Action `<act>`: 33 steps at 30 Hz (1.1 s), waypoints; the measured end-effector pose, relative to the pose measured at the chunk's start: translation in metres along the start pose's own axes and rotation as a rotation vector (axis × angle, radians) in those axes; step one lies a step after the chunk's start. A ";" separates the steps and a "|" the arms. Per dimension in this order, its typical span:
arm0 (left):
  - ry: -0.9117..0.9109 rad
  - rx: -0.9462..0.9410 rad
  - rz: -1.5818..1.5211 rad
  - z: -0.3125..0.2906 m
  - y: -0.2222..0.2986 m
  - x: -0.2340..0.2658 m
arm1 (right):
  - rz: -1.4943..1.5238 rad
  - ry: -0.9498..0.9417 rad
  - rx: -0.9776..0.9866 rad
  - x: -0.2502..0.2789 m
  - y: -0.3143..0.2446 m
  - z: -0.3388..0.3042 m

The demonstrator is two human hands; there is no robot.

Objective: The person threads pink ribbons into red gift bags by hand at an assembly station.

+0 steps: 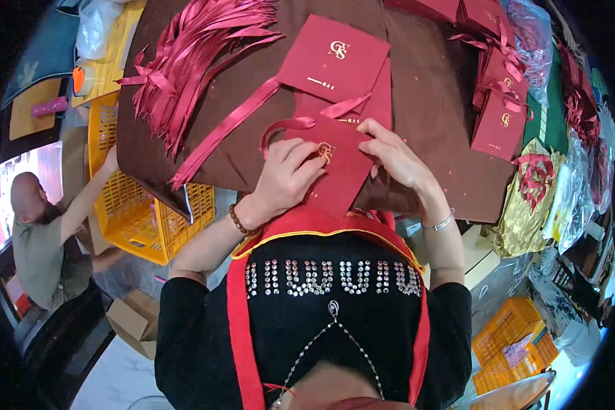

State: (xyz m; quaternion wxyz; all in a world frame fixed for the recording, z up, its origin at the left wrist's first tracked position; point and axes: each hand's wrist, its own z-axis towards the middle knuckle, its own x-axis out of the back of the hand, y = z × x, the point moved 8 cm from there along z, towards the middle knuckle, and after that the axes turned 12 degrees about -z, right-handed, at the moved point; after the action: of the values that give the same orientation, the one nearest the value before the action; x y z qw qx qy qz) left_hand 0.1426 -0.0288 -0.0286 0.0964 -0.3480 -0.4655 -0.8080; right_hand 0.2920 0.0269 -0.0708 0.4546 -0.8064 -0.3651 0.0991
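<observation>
A dark red paper gift bag [336, 179] with a gold emblem is held upright-facing in front of my chest at the table's near edge. My left hand [290, 172] has its fingers curled on the bag's left side, over part of the emblem. At the upper right edge, my right hand [392, 156] pinches the bag. A red ribbon [288, 125] loops at the bag's top, and part of it is hidden by the left hand. Just beyond lie flat red bags [335, 58] in a loose stack, with long ribbon strips [232, 130] beside them.
A bundle of red ribbons [184, 75] spreads over the brown tablecloth [430, 89] at far left. Ribboned bags [499, 113] stand in rows at right, near gold wrapping [523, 212]. At left, another person [44, 232] reaches toward a yellow crate [133, 219].
</observation>
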 end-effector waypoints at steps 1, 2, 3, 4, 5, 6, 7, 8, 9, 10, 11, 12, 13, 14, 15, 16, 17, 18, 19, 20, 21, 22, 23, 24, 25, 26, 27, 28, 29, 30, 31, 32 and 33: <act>0.010 -0.033 0.059 -0.003 0.004 0.002 | -0.002 0.000 -0.001 0.000 0.001 0.000; 0.011 -0.028 0.022 -0.009 0.000 0.001 | -0.003 -0.013 -0.002 -0.001 0.004 0.001; 0.013 -0.028 0.022 -0.011 0.000 0.004 | -0.004 -0.026 -0.003 -0.002 0.007 0.002; -0.034 -0.023 -0.005 -0.014 0.001 0.003 | -0.006 -0.027 -0.003 -0.001 0.011 0.003; -0.082 -0.017 -0.032 -0.016 0.001 0.002 | 0.039 -0.039 0.027 -0.001 0.012 0.004; -0.072 -0.078 -0.006 -0.024 -0.001 -0.001 | 0.083 -0.051 0.057 -0.001 0.012 0.004; -0.070 -0.076 -0.003 -0.028 -0.007 -0.002 | 0.081 -0.053 0.059 -0.003 0.014 0.005; -0.045 -0.125 0.008 -0.031 -0.007 -0.001 | 0.065 -0.022 0.078 -0.001 0.014 0.005; -0.020 -0.175 0.019 -0.033 -0.005 0.000 | 0.049 0.008 0.097 0.000 0.012 0.004; 0.023 -0.189 0.075 -0.026 0.001 0.006 | 0.033 0.010 0.040 0.000 0.006 0.002; 0.025 -0.189 0.074 -0.019 0.007 0.008 | 0.031 0.011 0.039 -0.001 0.006 0.002; -0.031 0.012 0.028 -0.009 -0.004 0.006 | 0.017 0.026 0.057 -0.001 0.004 0.002; -0.084 0.216 -0.016 -0.001 -0.013 0.004 | 0.001 0.038 0.077 -0.001 0.002 0.002; 0.055 0.241 -0.142 0.019 -0.006 0.012 | -0.002 0.038 0.083 -0.002 -0.001 0.001; 0.059 0.237 -0.138 0.026 -0.001 0.014 | -0.026 0.049 0.091 -0.003 -0.003 -0.001; 0.038 0.272 -0.207 0.031 -0.002 0.012 | -0.045 0.063 0.092 -0.002 -0.005 -0.002; 0.015 0.307 -0.277 0.034 -0.005 0.010 | -0.044 0.065 0.092 -0.002 -0.006 -0.002; -0.024 0.320 -0.268 0.033 -0.008 0.006 | -0.035 0.078 0.095 -0.001 -0.006 -0.002; -0.028 0.319 -0.270 0.034 -0.008 0.006 | -0.024 0.090 0.095 -0.002 -0.005 -0.003; -0.035 0.361 -0.258 0.033 -0.011 0.005 | -0.021 0.093 0.093 -0.004 -0.005 -0.003; -0.042 0.402 -0.245 0.033 -0.015 0.004 | 0.029 0.117 0.099 -0.004 -0.006 -0.003; -0.019 0.367 -0.275 0.034 -0.015 0.005 | 0.076 0.142 0.106 -0.003 -0.005 -0.003; -0.021 0.367 -0.276 0.033 -0.015 0.002 | 0.077 0.143 0.105 -0.003 -0.003 -0.002; 0.028 0.280 -0.292 0.036 -0.010 0.003 | 0.068 0.158 0.126 -0.003 0.000 -0.001; 0.078 0.194 -0.308 0.038 -0.003 0.005 | 0.059 0.172 0.146 -0.003 0.000 0.000; 0.076 0.195 -0.308 0.038 -0.002 0.004 | 0.061 0.172 0.146 -0.002 0.000 0.000; 0.094 0.235 -0.298 0.038 -0.002 0.004 | 0.025 0.164 0.117 -0.001 0.001 0.000; 0.113 0.276 -0.288 0.036 -0.004 0.005 | -0.012 0.153 0.089 -0.001 0.002 -0.001; 0.114 0.278 -0.287 0.036 -0.006 0.004 | -0.011 0.151 0.089 -0.001 -0.001 -0.002; 0.144 0.210 -0.240 0.036 -0.003 0.005 | -0.049 0.151 0.066 0.000 -0.004 -0.004; 0.173 0.142 -0.194 0.036 0.001 0.008 | -0.086 0.151 0.042 0.000 -0.004 -0.005; 0.173 0.142 -0.194 0.037 0.001 0.007 | -0.086 0.151 0.043 -0.001 -0.003 -0.004; 0.180 0.131 -0.170 0.038 0.003 0.007 | -0.036 0.151 0.062 -0.002 -0.002 -0.003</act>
State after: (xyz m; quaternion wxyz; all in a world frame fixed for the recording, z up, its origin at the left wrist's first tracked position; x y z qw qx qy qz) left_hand 0.1566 0.0016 -0.0100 0.0914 -0.2263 -0.5347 -0.8090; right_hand 0.2913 0.0243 -0.0672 0.5074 -0.7903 -0.3409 0.0412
